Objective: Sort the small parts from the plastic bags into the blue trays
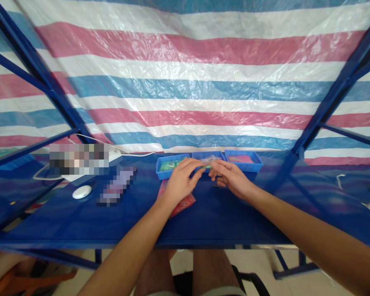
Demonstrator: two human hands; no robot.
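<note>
My left hand [182,181] and my right hand [231,176] meet above the blue table, fingertips pinched at either end of a small green piece [206,166]. Its exact kind is too small to make out. Partly under my left hand and wrist lies a red plastic bag [185,204]. Just behind the hands stand three blue bins in a row. The left bin [164,176] has green packets [168,165] in it. Clear plastic shows in the middle bin [199,155], which my hands partly cover. A pink item [240,159] lies in the right bin [251,166].
At the left are a white rounded object [82,192], a blurred-out flat item [117,186] and white cables [135,155]. A small dark item [216,186] lies below my right hand. Blue metal posts [327,94] frame a striped sheet [197,90] behind the table [234,226].
</note>
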